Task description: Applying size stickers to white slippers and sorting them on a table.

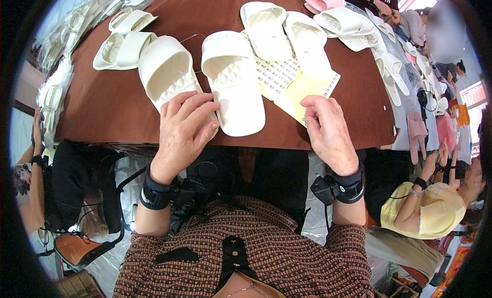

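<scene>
Two white slide slippers lie side by side at the table's near edge. My left hand rests on the heel end of the left slipper, fingers laid out and thumb apart, fingertips close to the right slipper. My right hand is closed in a pinch, thumb against index finger, with a small printed sticker showing at the fingertips. It hovers at the near edge of a yellow sticker sheet, partly bare and partly covered in printed stickers. Another white slipper pair lies partly on the sheet.
More white slippers lie at the table's left, and others at the far right with pink ones. Bagged slippers line the left side. People sit nearby on both sides, one in a yellow top. The brown table curves at its rim.
</scene>
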The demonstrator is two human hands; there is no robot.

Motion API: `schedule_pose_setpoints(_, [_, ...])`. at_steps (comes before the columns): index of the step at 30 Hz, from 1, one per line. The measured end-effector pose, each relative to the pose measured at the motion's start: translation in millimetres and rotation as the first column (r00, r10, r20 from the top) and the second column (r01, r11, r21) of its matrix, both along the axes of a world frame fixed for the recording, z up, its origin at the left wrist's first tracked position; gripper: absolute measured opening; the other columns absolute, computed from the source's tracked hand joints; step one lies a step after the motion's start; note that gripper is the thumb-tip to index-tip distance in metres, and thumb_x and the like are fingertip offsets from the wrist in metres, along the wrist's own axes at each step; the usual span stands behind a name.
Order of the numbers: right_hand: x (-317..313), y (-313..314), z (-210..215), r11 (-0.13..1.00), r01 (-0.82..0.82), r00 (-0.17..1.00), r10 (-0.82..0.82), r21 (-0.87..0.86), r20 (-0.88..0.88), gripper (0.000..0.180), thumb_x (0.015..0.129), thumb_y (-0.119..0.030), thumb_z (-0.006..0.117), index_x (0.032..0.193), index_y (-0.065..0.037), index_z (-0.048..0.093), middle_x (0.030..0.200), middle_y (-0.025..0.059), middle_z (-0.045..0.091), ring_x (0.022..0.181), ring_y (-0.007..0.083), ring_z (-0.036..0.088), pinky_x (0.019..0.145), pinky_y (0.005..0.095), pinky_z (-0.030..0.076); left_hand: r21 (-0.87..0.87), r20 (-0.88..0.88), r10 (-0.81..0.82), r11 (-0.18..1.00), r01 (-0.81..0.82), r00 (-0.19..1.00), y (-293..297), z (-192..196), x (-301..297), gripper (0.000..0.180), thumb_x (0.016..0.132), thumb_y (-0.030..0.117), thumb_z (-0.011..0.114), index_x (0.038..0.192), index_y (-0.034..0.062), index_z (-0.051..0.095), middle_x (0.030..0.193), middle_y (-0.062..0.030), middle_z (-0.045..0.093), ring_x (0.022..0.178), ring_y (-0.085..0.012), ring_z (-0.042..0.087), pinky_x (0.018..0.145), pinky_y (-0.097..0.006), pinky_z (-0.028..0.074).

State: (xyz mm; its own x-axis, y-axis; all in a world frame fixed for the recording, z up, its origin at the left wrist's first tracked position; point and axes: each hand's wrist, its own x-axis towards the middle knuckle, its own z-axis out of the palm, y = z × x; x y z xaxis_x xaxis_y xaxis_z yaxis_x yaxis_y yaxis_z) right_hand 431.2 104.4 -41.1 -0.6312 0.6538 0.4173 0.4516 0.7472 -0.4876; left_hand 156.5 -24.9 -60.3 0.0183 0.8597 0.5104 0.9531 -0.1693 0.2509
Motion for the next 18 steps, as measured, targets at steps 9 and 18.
schedule_pose_setpoints(9, [-34.6,10.2,38.6,0.976,-0.219,0.975,0.218,-0.005,-0.048,0.029,0.084,0.007,0.055,0.111,-0.004,0.056,0.092,0.0117,0.059,0.088,0.0323,0.056,0.081,0.0411,0.045,0.043,0.032,-0.016,0.999,0.014,0.999,2.3,-0.4,1.3,0.029,0.083,0.018,0.070,0.111,0.0100,0.069,0.122,-0.0042,0.064,0.116,-0.0290,0.054,0.099,-0.044,0.039])
schedule_pose_setpoints(18, [-104.8,21.6,44.8,0.762,-0.617,0.763,0.520,0.197,0.384,0.022,0.084,-0.005,0.056,0.106,-0.005,0.056,0.095,0.0097,0.060,0.099,0.0285,0.054,0.089,0.0396,0.043,0.090,0.052,-0.028,0.996,0.024,0.998,-0.4,-3.3,0.6,0.034,0.078,0.017,0.074,0.110,0.0099,0.068,0.119,-0.0031,0.065,0.114,-0.0267,0.056,0.096,-0.042,0.041])
